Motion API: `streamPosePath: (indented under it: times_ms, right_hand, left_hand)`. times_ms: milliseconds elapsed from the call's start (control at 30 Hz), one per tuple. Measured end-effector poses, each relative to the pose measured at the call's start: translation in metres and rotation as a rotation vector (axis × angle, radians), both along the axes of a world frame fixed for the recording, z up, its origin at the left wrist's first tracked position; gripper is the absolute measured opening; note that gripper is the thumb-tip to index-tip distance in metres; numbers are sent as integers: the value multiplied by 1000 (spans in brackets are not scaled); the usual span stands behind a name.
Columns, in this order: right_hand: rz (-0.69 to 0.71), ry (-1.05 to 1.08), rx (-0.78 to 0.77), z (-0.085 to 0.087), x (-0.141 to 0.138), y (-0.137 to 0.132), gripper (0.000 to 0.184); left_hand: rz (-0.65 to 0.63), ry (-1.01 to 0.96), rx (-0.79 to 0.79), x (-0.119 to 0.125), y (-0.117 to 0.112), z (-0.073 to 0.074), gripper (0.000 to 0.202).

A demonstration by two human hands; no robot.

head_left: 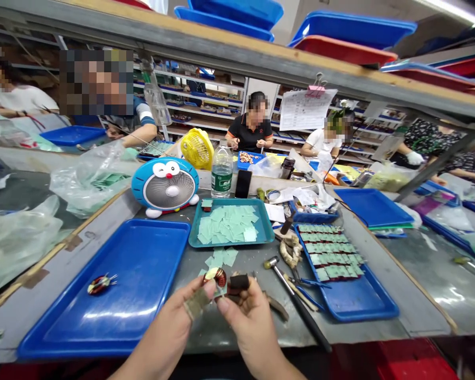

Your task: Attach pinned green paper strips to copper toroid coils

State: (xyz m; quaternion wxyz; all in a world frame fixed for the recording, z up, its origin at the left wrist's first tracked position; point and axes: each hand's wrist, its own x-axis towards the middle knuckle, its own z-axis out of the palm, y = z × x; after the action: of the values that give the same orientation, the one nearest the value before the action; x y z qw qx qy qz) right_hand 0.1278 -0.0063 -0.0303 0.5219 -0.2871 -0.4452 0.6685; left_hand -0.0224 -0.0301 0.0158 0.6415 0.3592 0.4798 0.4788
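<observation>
At the workbench edge [415, 311], a wound coil [102, 283] lying on a blue tray [142, 253], left hand [170, 316] pinching a copper toroid coil [217, 276], right hand [253, 327] pinching a dark block [239, 281] just beside it, a small hammer [291, 295] near the right hand

Overhead shelf [237, 53] spans the view, stacked with blue trays [352, 26] and red trays [344, 50]. Far side: metal racks [198, 108] lined with trays. Strip light [447, 10] at upper right. Red crate [415, 361] below the grey surface [415, 311].

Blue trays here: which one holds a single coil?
The big blue tray by the left hand, bearing one wound ring coil; the tray at right holds rows of green squares.
</observation>
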Motion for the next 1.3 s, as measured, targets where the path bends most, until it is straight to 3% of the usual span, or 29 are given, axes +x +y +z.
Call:
streamPosePath:
  times_ms: [100, 267, 433, 633, 833, 1067, 1167, 1300]
  right_hand:
    - [-65, -48, 67, 0, 1, 0, 34]
    - [-298, -405, 296, -5, 3, -2, 31]
    - [-411, -569, 462, -8, 5, 0, 39]
    - [-540, -671, 620, 0, 7, 4, 36]
    - [-561, -698, 725, 1, 9, 6, 37]
    - [-486, -677, 793, 5, 17, 10, 43]
    - [-425, -723, 913, 16, 19, 12, 44]
    - [-259, -858, 932, 15, 46, 17, 32]
  left_hand:
    - [14, 215, 80, -7, 7, 2, 53]
    - [22, 458, 189, -16, 19, 6, 57]
    - [-20, 485, 240, -16, 23, 10, 52]
    - [-3, 359, 207, -12, 26, 14, 57]
    - [-24, 379, 198, -13, 27, 16, 61]
    - [-83, 373, 181, -17, 33, 19, 57]
    - [-196, 371, 186, -31, 35, 7, 52]
    - [-288, 191, 30, -51, 36, -37, 39]
